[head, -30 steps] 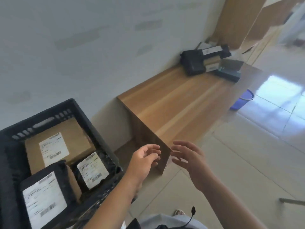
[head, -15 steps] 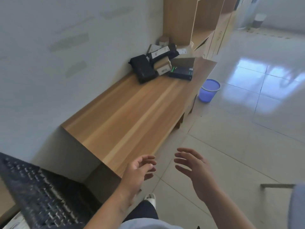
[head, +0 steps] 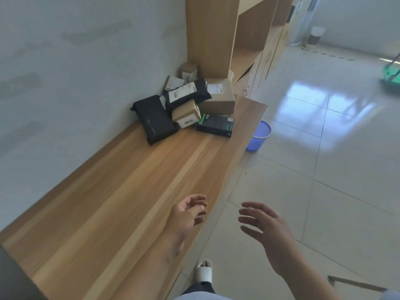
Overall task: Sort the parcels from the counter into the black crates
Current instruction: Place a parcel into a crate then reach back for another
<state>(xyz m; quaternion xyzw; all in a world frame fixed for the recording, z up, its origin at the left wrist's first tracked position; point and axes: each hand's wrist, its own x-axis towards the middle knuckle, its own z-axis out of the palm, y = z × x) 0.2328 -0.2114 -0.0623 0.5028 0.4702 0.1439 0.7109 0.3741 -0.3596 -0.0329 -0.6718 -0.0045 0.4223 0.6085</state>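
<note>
Meanwhile, the parcels (head: 190, 105) lay heaped at the far end of the wooden counter (head: 121, 191), against the wall beside a tall wooden cabinet (head: 211, 33), with a blue bin (head: 259, 135) on the floor just past the counter's far corner. Both hands hovered empty near the counter's front edge, well apart from the heap: the left hand (head: 188, 215) with fingers loosely curled over the wood, the right hand (head: 266, 226) with fingers spread above the floor tiles.

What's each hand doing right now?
Left hand: open, fingers loosely curled, holding nothing.
Right hand: open, fingers spread, holding nothing.
</note>
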